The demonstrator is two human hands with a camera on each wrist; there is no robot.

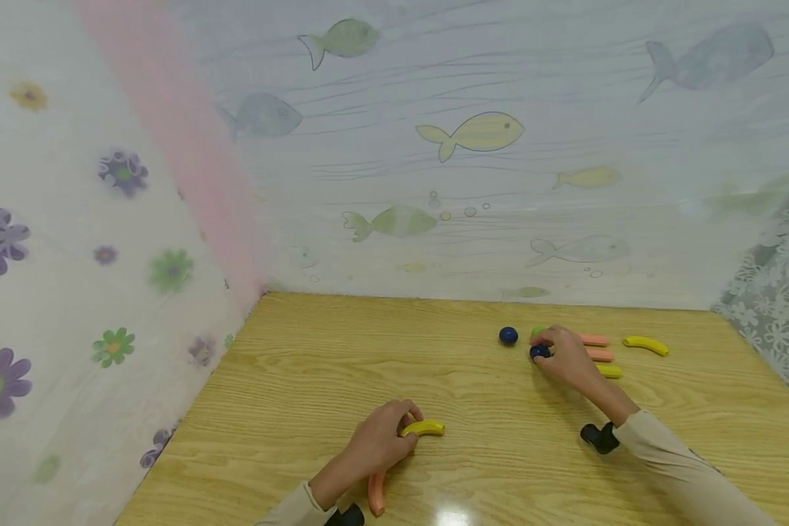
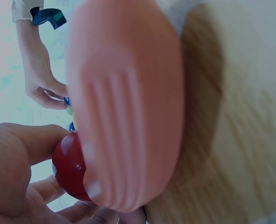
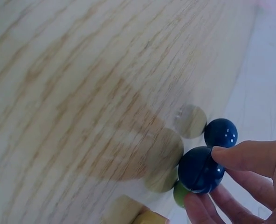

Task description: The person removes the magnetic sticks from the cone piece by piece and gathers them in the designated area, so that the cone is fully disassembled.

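My left hand (image 1: 378,438) pinches a yellow curved stick (image 1: 430,427) between thumb and fingertips, low over the table. Under the palm, a red ball (image 2: 69,165) meets the end of a salmon-pink curved stick (image 2: 128,130); the head view hides that ball and shows only the stick's lower part. Whether the yellow stick touches the ball cannot be seen. Farther off, my right hand (image 1: 567,356) grips a dark blue ball (image 3: 201,170) with thumb and fingers at the table surface. A second blue ball (image 1: 508,336) lies to its left, and a green piece (image 3: 179,194) shows beside the fingers.
Beside the right hand lie two pink sticks (image 1: 595,340) and a yellow stick (image 1: 610,371), partly covered. Another yellow curved stick (image 1: 646,345) rests farther right. The wooden table (image 1: 289,365) meets a fish-patterned wall (image 1: 381,168) behind and a flowered one at left.
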